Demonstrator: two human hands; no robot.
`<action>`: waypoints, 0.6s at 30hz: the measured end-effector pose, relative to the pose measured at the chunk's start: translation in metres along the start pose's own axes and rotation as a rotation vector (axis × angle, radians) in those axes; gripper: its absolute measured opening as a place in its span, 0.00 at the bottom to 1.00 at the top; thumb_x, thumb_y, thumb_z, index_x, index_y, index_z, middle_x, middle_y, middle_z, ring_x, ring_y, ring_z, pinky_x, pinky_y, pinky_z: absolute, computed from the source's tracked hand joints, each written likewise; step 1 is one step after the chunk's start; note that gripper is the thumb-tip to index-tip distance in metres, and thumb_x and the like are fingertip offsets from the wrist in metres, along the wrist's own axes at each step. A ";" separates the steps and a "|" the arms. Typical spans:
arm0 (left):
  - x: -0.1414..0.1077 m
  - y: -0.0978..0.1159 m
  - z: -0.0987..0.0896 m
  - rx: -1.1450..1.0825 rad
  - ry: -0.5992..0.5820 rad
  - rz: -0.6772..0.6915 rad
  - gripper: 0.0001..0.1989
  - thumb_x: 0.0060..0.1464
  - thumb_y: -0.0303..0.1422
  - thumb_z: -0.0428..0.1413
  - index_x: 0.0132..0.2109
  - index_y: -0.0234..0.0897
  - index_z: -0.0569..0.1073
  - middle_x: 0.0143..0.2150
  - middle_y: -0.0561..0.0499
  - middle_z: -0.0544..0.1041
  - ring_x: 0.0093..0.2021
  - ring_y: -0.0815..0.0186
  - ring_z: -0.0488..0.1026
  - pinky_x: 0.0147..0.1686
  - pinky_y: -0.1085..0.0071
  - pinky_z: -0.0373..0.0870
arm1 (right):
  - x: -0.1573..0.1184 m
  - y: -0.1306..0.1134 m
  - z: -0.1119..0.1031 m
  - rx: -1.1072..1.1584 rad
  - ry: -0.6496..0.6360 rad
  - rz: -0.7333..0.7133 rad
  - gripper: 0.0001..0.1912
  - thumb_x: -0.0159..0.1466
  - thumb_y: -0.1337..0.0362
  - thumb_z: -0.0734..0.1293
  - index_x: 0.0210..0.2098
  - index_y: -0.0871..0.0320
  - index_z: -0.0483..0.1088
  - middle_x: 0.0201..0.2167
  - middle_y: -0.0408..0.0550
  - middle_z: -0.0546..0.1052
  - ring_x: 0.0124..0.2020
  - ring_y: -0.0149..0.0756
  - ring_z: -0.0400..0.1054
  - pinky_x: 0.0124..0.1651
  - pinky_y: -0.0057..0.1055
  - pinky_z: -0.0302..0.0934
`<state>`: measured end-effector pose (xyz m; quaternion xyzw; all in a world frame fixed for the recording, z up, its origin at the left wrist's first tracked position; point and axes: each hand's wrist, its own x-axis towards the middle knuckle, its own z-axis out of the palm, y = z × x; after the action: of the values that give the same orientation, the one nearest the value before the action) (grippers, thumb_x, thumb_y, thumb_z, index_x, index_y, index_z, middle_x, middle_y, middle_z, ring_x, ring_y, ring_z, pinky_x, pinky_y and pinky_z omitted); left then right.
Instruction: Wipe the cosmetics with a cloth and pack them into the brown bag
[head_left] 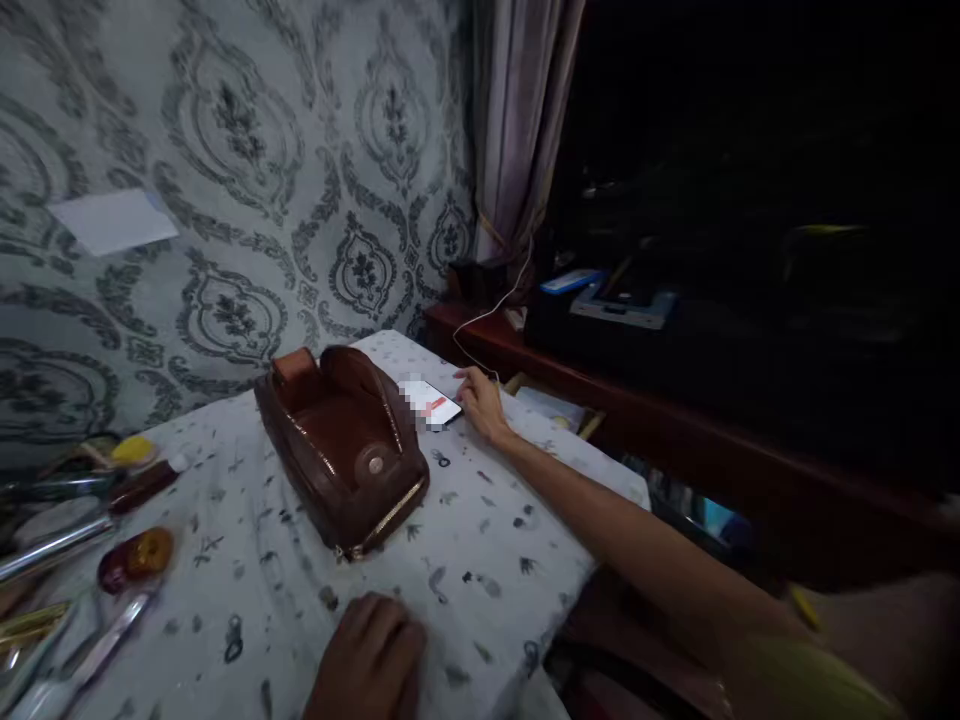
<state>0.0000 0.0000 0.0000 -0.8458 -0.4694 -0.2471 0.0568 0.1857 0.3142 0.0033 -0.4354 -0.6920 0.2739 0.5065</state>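
My right hand (481,403) reaches across the table to the right end of a smartphone (441,404) with a lit screen. Its fingers are partly stretched out and apart, at the phone's edge; whether they touch it I cannot tell. A thin white cable (480,318) runs down behind this hand, its end hidden. My left hand (367,655) rests on the table at the bottom, fingers curled in, with nothing visible in it. Between the hands and the wall lies a brown leather bag (345,450) with a gold zip, touched by neither hand.
The table wears a white patterned cloth (442,510). Pens, a red-and-amber round item (135,560) and other small things crowd its left side. An open drawer (551,405) and a dark red cabinet (637,430) stand to the right. A patterned wall (247,180) rises behind.
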 end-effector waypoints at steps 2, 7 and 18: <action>0.001 -0.002 0.000 0.005 0.004 0.021 0.09 0.58 0.23 0.49 0.43 0.38 0.70 0.36 0.48 0.74 0.35 0.61 0.72 0.35 0.65 0.72 | -0.001 -0.001 0.000 0.000 0.003 -0.001 0.20 0.53 0.69 0.56 0.43 0.57 0.67 0.24 0.41 0.69 0.28 0.37 0.65 0.35 0.32 0.57; 0.002 -0.005 -0.001 0.029 0.046 0.087 0.11 0.55 0.21 0.49 0.43 0.36 0.71 0.36 0.47 0.74 0.35 0.61 0.72 0.36 0.65 0.72 | -0.002 -0.004 -0.001 0.006 0.013 0.000 0.19 0.53 0.69 0.56 0.43 0.57 0.67 0.23 0.40 0.70 0.28 0.37 0.65 0.36 0.32 0.58; 0.005 -0.005 -0.004 0.008 0.048 0.112 0.11 0.54 0.20 0.49 0.41 0.36 0.70 0.33 0.48 0.74 0.32 0.62 0.70 0.32 0.67 0.71 | -0.004 -0.010 -0.001 0.014 0.018 0.006 0.19 0.52 0.70 0.55 0.42 0.57 0.67 0.23 0.41 0.70 0.27 0.37 0.64 0.36 0.33 0.57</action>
<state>-0.0034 0.0052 0.0046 -0.8643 -0.4209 -0.2619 0.0854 0.1837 0.3060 0.0105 -0.4363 -0.6842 0.2762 0.5151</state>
